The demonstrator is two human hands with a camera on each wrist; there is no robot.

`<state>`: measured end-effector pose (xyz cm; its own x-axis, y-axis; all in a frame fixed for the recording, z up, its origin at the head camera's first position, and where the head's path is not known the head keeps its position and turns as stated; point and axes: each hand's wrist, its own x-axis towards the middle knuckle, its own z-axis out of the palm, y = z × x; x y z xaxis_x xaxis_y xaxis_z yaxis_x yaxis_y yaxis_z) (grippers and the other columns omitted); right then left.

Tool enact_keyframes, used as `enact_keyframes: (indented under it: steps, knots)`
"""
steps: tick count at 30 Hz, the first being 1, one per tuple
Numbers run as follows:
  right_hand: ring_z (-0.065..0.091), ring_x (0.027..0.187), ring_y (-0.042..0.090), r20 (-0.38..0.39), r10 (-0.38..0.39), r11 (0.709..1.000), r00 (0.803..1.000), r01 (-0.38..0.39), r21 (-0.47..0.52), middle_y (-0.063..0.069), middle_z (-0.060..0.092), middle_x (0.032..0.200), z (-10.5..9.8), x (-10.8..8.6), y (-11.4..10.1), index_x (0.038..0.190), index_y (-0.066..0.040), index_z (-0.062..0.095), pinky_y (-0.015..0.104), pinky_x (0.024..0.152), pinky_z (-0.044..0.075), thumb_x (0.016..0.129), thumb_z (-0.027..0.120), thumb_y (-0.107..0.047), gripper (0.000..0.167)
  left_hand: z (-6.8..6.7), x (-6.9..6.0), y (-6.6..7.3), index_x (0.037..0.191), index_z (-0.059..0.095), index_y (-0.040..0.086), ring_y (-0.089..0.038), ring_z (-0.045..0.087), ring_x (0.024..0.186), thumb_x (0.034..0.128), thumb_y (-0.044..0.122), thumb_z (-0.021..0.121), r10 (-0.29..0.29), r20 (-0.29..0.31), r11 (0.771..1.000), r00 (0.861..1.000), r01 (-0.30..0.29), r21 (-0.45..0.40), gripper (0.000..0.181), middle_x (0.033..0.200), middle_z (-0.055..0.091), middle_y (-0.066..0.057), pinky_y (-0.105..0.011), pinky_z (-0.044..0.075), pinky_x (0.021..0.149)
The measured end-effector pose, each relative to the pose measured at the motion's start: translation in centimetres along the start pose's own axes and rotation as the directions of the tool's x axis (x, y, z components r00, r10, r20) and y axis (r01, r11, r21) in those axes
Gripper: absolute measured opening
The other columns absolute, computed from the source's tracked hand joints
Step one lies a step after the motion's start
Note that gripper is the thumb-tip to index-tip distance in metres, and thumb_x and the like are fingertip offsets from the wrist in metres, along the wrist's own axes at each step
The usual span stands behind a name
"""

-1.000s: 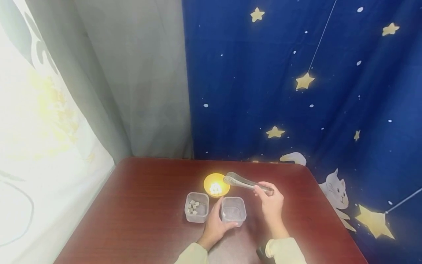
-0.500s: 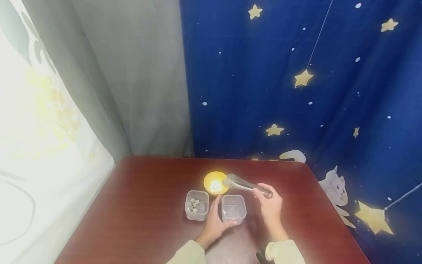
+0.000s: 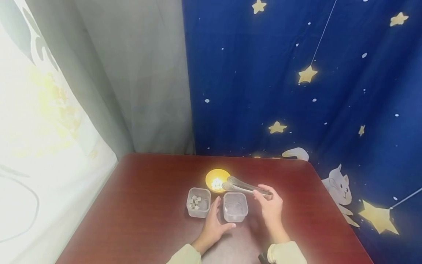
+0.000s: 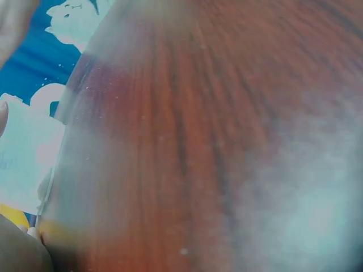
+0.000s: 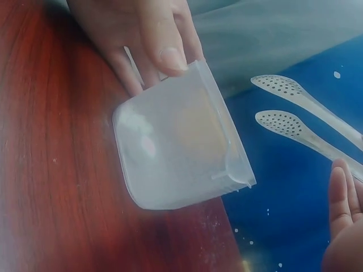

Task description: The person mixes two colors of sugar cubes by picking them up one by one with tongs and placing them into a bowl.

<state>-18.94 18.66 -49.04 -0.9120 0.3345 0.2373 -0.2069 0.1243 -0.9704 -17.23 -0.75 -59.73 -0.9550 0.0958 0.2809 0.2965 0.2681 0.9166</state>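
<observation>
Right hand (image 3: 271, 205): thumb and fingers pinch long silver metal tongs (image 3: 244, 187) near the rear end. The tongs' arms stand parted; the rounded, perforated tips point leftward, at the right rim of a round yellow bowl (image 3: 209, 176). In the bowl, a cluster of small whitish cubes (image 3: 216, 184), bright with glare.

Left hand (image 3: 213, 226): fingers extended, thumb spread away from them, around the near left corner of a square, translucent plastic container (image 3: 235, 218). The grip is loose, with no curl around the wall. In the right wrist view the thumb overlaps the rim; whether it actually touches is hard to tell.

That container stands upright, just in front of the bowl and slightly to its right. On the far side of the left hand from it, a matching frosted square tub (image 3: 199, 213) with several small greyish cubes (image 3: 194, 201) inside, mostly toward its left side.

All rest on a reddish-brown wood-grain table (image 3: 148, 190). Behind: a plain grey curtain (image 3: 155, 73) and a deep-blue curtain printed with yellow stars (image 3: 237, 91). Pale cream sleeves (image 3: 287, 253) at both wrists.
</observation>
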Motion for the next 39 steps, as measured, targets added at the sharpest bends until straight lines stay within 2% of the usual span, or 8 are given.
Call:
enact_keyframes:
  steps: [5, 11, 18, 24, 28, 34, 39]
  knots:
    - [0.07, 0.068, 0.027, 0.008, 0.032, 0.999, 0.999, -0.032, -0.006, 0.01, 0.07, 0.07, -0.7, 0.1, 0.1, 0.106, 0.008, 0.068, 0.027, 0.06, 0.056, 0.079, 0.077, 0.001, 0.029, -0.1, 0.3, 0.0, 0.15, 0.024, -0.003, -0.04, 0.039, 0.133, 0.0658, 0.021, 0.09, -0.01, 0.014, 0.997, 1.0, 0.011, -0.071, 0.109, 0.147, 0.036, -0.024, -0.043, 0.034, 0.107]
    - [0.069, 0.067, 0.024, 0.035, 0.064, 0.998, 0.997, -0.063, -0.019, 0.011, 0.069, 0.068, -1.9, 0.8, 2.0, 0.105, 0.003, 0.069, 0.027, 0.053, 0.051, 0.078, 0.08, -0.001, 0.029, -0.1, 0.7, -0.1, 0.15, 0.024, -0.002, -0.038, 0.038, 0.134, 0.0662, 0.016, 0.09, -0.018, 0.026, 0.997, 0.999, 0.02, -0.075, 0.108, 0.148, 0.035, -0.022, -0.043, 0.034, 0.108]
    - [0.069, 0.067, 0.023, 0.077, 0.02, 0.999, 0.997, -0.016, -0.048, 0.006, 0.069, 0.069, -3.0, 0.9, 2.7, 0.106, 0.004, 0.068, 0.027, 0.054, 0.053, 0.078, 0.08, -0.002, 0.031, -0.2, 1.2, -0.1, 0.151, 0.023, -0.002, -0.032, 0.037, 0.136, 0.0675, 0.021, 0.088, -0.032, 0.047, 0.998, 0.998, 0.034, -0.059, 0.109, 0.148, 0.036, -0.019, -0.041, 0.034, 0.108]
    - [0.069, 0.067, 0.021, 0.122, 0.017, 0.991, 0.992, -0.001, -0.134, 0.005, 0.07, 0.073, -3.7, 0.8, 2.4, 0.106, -0.001, 0.069, 0.031, 0.051, 0.052, 0.077, 0.081, -0.007, 0.032, -0.1, 1.4, -0.2, 0.151, 0.023, -0.001, -0.031, 0.037, 0.136, 0.0686, 0.019, 0.087, -0.027, 0.057, 0.998, 0.998, 0.03, -0.057, 0.107, 0.148, 0.037, -0.018, -0.041, 0.034, 0.108]
    - [0.069, 0.069, 0.02, 0.165, 0.027, 0.981, 0.986, 0.006, -0.196, 0.005, 0.07, 0.076, -3.9, 0.9, 2.1, 0.104, -0.006, 0.07, 0.035, 0.054, 0.054, 0.077, 0.083, -0.011, 0.031, 0.0, 1.6, -0.3, 0.151, 0.023, 0.0, -0.03, 0.037, 0.136, 0.0689, 0.018, 0.088, -0.026, 0.06, 0.998, 0.998, 0.029, -0.055, 0.106, 0.149, 0.036, -0.017, -0.04, 0.034, 0.108]
    - [0.067, 0.068, 0.015, 0.242, 0.045, 0.956, 0.969, 0.028, -0.293, 0.005, 0.07, 0.077, -3.7, 1.0, 2.2, 0.102, -0.007, 0.07, 0.029, 0.055, 0.051, 0.075, 0.084, -0.014, 0.031, 0.0, 1.8, -0.4, 0.151, 0.024, 0.0, -0.031, 0.038, 0.135, 0.0688, 0.019, 0.088, -0.006, 0.063, 1.0, 0.998, 0.007, -0.027, 0.106, 0.149, 0.036, -0.017, -0.04, 0.036, 0.107]
    - [0.068, 0.07, 0.016, 0.309, 0.058, 0.947, 0.949, 0.046, -0.319, 0.004, 0.071, 0.082, -3.5, 1.3, 2.2, 0.099, -0.011, 0.069, 0.029, 0.058, 0.053, 0.075, 0.084, -0.013, 0.029, -0.1, 1.9, -0.3, 0.151, 0.023, 0.0, -0.032, 0.038, 0.134, 0.0692, 0.019, 0.088, 0.006, 0.079, 1.0, 0.997, -0.005, -0.019, 0.106, 0.15, 0.034, -0.017, -0.04, 0.036, 0.107]
